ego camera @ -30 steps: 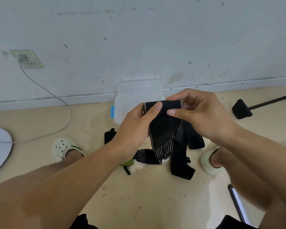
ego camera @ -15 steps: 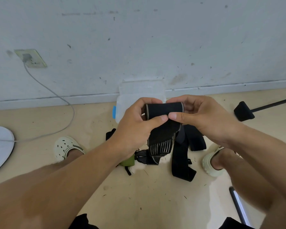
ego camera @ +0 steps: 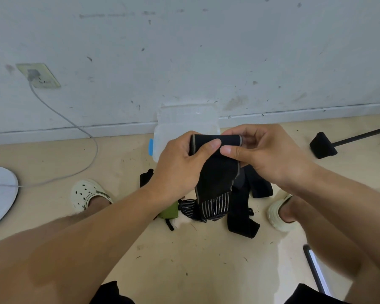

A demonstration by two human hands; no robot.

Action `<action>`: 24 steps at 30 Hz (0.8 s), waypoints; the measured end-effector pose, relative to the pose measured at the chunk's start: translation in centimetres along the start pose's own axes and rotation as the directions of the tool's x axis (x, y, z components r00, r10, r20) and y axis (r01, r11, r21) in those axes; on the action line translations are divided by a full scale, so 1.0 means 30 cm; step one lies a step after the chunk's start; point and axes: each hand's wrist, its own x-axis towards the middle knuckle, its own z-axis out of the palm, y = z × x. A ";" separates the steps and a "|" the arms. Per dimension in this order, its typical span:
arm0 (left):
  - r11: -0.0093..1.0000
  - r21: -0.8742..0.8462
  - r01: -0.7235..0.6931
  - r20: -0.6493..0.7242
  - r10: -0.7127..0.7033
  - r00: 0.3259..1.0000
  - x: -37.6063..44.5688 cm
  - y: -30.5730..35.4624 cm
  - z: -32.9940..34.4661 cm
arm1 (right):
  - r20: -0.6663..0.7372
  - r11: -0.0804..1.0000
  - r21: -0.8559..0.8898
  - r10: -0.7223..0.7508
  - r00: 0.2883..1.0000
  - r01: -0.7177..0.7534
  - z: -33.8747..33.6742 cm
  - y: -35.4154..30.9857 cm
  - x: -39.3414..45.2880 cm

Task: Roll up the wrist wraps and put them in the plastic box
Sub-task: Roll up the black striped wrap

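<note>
A black wrist wrap with grey edging is held in the air, its top end turned into a small roll and its striped tail hanging down. My left hand pinches the roll's left end, and my right hand grips its right end, thumbs meeting on top. Behind the hands, against the wall, stands the clear plastic box with a blue clip, partly hidden. More black wraps and an olive-green piece lie on the floor below.
My feet in pale clogs rest on the beige floor either side of the pile. A grey cable runs from a wall socket to a white round object at left. A black stand foot sits at right.
The top of the wrap has been turned over further into a tighter roll, and both thumbs have come together on top. The hanging tail is slightly shorter.
</note>
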 end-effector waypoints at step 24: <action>0.952 -0.239 0.192 0.113 -0.169 0.979 0.010 -0.037 -0.009 | 0.041 0.987 0.148 0.058 0.998 -0.063 -0.018 0.005 0.003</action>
